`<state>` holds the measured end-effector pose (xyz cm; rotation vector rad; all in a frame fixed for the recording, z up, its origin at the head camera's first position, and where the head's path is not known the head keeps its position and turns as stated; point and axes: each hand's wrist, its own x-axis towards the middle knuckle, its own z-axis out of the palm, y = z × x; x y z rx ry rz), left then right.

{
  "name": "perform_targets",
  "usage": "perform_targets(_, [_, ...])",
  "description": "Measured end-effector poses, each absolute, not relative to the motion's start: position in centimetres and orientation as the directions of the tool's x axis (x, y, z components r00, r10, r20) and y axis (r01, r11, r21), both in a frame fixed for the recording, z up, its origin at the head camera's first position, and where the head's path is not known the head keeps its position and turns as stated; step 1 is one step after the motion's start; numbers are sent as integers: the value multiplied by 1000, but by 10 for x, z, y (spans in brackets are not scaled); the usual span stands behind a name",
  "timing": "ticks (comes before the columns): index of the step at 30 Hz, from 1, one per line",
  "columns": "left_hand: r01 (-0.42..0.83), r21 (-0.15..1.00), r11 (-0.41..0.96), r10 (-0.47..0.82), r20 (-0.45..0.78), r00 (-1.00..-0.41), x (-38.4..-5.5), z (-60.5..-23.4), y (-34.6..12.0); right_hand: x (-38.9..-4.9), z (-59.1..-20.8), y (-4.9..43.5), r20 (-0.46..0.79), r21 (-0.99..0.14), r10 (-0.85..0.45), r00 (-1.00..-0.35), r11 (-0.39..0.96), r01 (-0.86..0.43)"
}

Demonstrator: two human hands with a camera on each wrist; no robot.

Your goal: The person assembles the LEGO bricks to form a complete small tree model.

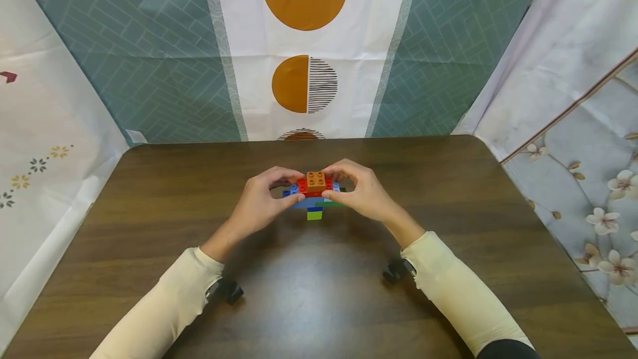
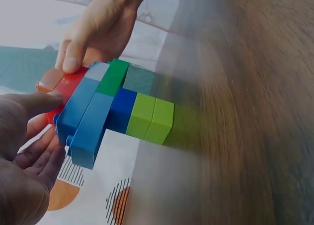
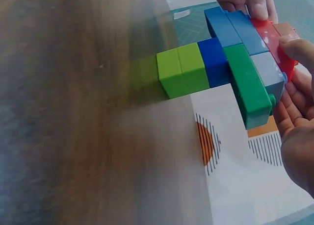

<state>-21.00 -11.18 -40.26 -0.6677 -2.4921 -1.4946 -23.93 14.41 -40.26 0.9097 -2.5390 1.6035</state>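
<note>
A tower of toy building bricks stands upright at the middle of the table, wider at the top than at its foot. Two lime green bricks (image 2: 149, 117) form the foot, below a dark blue brick (image 2: 121, 107). Above these spread blue bricks (image 2: 91, 127) on one side, with a green brick (image 3: 248, 87) and a pale blue-grey brick (image 3: 269, 70) on the other. A red brick (image 2: 71, 87) lies across them, topped by an orange brick (image 1: 316, 181). My left hand (image 1: 259, 195) pinches the red brick's left end; my right hand (image 1: 364, 190) pinches its right end.
The brown wooden table (image 1: 149, 209) reaches back to a patterned hanging cloth (image 1: 174, 71). Floral cloths hang on both sides. Dark wrist-worn devices (image 1: 233, 292) sit below each sleeve cuff.
</note>
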Motion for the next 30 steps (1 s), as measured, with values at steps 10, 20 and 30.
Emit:
perform_targets(10, [447,802,396,281,358,-890,-207,-409,-119,-232,-411,156,324,-815,-450,-832,315,-487])
perform_targets(20, [451,785,426,273,364,-891,-210,-410,-119,-232,-422,157,365,-832,-388,-846,271,-484])
perform_targets(30, [414,806,424,271,323,-907,-228,-406,-121,-247,-427,151,336,-868,-323,-885,258,-424])
